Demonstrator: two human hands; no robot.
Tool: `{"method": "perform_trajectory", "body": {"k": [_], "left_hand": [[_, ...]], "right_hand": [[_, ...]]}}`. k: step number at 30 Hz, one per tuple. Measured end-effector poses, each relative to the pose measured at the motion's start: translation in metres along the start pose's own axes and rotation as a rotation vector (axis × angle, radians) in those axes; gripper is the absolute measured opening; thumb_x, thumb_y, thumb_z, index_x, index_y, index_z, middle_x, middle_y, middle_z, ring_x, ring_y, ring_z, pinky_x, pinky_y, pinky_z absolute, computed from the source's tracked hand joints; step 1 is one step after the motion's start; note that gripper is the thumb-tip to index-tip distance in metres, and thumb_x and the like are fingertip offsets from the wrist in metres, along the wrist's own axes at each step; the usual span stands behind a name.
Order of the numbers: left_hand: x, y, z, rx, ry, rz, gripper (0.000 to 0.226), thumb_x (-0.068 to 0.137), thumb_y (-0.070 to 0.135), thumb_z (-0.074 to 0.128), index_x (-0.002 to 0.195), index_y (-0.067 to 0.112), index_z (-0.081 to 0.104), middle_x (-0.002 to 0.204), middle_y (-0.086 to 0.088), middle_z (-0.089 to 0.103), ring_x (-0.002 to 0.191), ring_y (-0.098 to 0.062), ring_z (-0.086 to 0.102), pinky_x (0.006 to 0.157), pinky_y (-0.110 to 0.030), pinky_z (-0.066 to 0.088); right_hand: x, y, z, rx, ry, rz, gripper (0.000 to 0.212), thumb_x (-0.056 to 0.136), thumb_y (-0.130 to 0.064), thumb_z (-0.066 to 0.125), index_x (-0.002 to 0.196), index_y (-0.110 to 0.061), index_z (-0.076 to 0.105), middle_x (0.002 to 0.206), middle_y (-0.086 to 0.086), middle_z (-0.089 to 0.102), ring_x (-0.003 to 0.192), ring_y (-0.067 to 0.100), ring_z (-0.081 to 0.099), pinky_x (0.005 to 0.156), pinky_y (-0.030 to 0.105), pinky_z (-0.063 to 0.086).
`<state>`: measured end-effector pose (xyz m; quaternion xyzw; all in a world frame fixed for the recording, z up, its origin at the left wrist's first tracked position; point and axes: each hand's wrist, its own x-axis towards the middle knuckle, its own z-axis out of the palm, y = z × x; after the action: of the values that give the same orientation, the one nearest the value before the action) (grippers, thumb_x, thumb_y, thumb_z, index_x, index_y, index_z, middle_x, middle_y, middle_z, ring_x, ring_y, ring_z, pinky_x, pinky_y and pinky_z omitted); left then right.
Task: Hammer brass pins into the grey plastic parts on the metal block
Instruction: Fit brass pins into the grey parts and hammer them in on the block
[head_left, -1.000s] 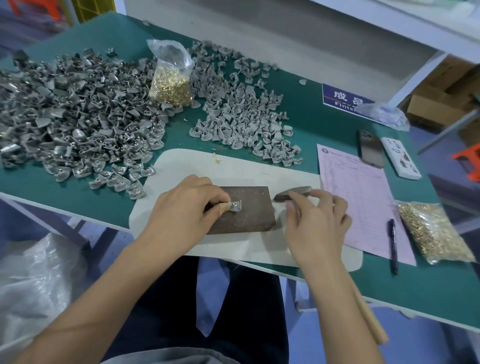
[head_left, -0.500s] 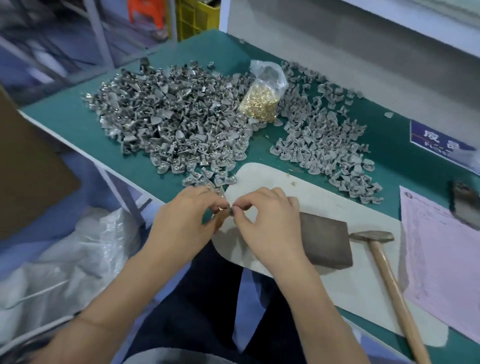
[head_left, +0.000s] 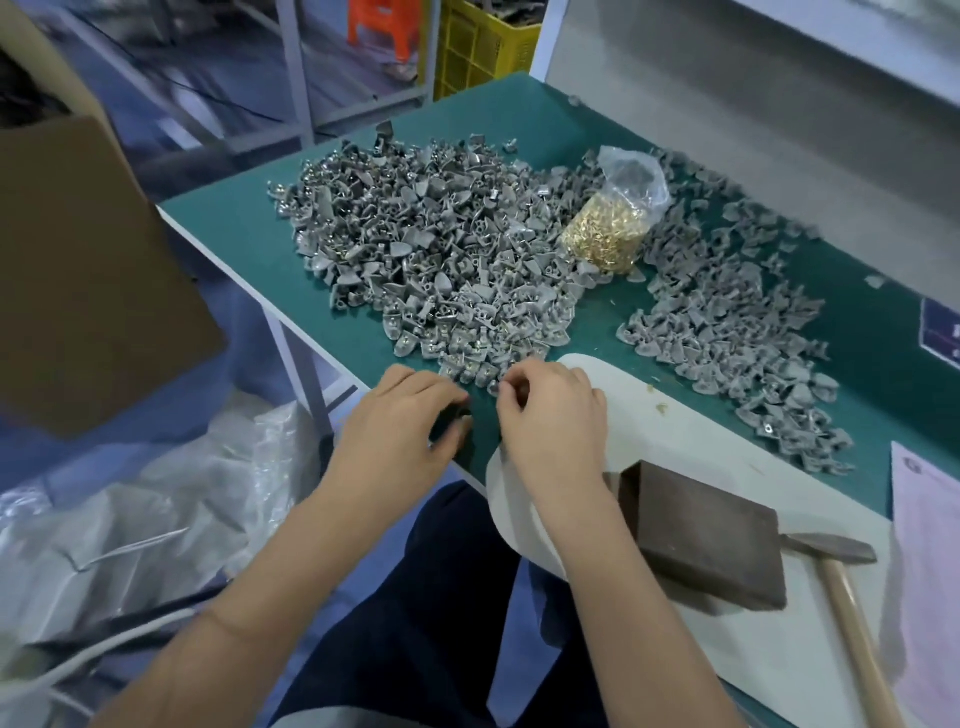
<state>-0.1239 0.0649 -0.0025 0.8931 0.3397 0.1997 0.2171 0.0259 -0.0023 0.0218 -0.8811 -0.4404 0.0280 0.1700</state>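
counter (head_left: 244, 234): green mat, white pad (head_left: 691, 447) near me.
grey plastic parts (head_left: 426, 260): big heap far-left, second heap (head_left: 727, 332) right; I judge them light, stiff, best pinched at the edges.
brass pins (head_left: 605, 241): bagged between the heaps; tiny, likely slippery.
metal block (head_left: 711, 540): on pad, bare.
hammer (head_left: 841, 587): lying beside block, unheld.
left hand (head_left: 400, 426): fingers curled at heap edge; contents, I cannot tell.
right hand (head_left: 556, 421): fingertips pinched; what's held, cannot tell.
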Motion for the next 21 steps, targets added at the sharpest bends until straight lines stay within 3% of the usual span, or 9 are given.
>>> {"method": "perform_trajectory", "body": {"k": [3, 6, 11, 16, 21], "left_hand": [[0.016, 0.002, 0.002, 0.065, -0.015, -0.009, 0.027, 0.096, 0.032, 0.06, 0.121, 0.023, 0.066, 0.118, 0.008, 0.062, 0.116, -0.021, 0.049, 0.092, -0.037, 0.042], [0.023, 0.004, 0.001, 0.05, -0.033, -0.008, 0.027, 0.097, 0.034, 0.058, 0.12, 0.023, 0.067, 0.116, 0.007, 0.064, 0.115, -0.02, 0.051, 0.091, -0.038, 0.044], [0.02, 0.024, 0.002, -0.03, -0.016, 0.077, 0.017, 0.093, 0.031, 0.063, 0.107, 0.026, 0.073, 0.104, 0.012, 0.067, 0.104, -0.015, 0.057, 0.072, -0.032, 0.051], [0.036, 0.064, 0.021, -0.211, -0.076, 0.148, 0.006, 0.092, 0.034, 0.066, 0.092, 0.033, 0.072, 0.091, 0.014, 0.064, 0.092, -0.008, 0.056, 0.074, -0.038, 0.052], [0.077, 0.099, 0.057, -0.282, -0.218, 0.215, 0.005, 0.094, 0.034, 0.063, 0.093, 0.034, 0.069, 0.093, 0.017, 0.064, 0.084, -0.004, 0.06, 0.079, -0.038, 0.053]], "right_hand": [[0.011, -0.008, 0.003, -0.012, 0.003, 0.001, 0.015, 0.101, -0.031, 0.052, 0.104, -0.027, 0.066, 0.108, -0.005, 0.066, 0.106, 0.023, 0.054, 0.086, 0.037, 0.037], [0.014, -0.009, 0.0, -0.001, 0.001, 0.001, 0.016, 0.101, -0.033, 0.052, 0.105, -0.028, 0.066, 0.108, -0.006, 0.066, 0.107, 0.022, 0.055, 0.089, 0.038, 0.039], [-0.001, 0.012, -0.021, 0.133, 0.123, 0.019, 0.015, 0.099, -0.032, 0.055, 0.096, -0.028, 0.069, 0.094, -0.009, 0.07, 0.092, 0.019, 0.062, 0.084, 0.04, 0.046], [-0.015, 0.06, -0.048, 0.155, 0.22, 0.147, 0.011, 0.096, -0.028, 0.06, 0.09, -0.028, 0.069, 0.088, -0.01, 0.07, 0.084, 0.019, 0.062, 0.079, 0.042, 0.049], [-0.034, 0.124, -0.071, 0.105, 0.299, 0.328, 0.01, 0.094, -0.033, 0.061, 0.092, -0.03, 0.069, 0.085, -0.013, 0.07, 0.077, 0.015, 0.061, 0.065, 0.031, 0.044]]}}
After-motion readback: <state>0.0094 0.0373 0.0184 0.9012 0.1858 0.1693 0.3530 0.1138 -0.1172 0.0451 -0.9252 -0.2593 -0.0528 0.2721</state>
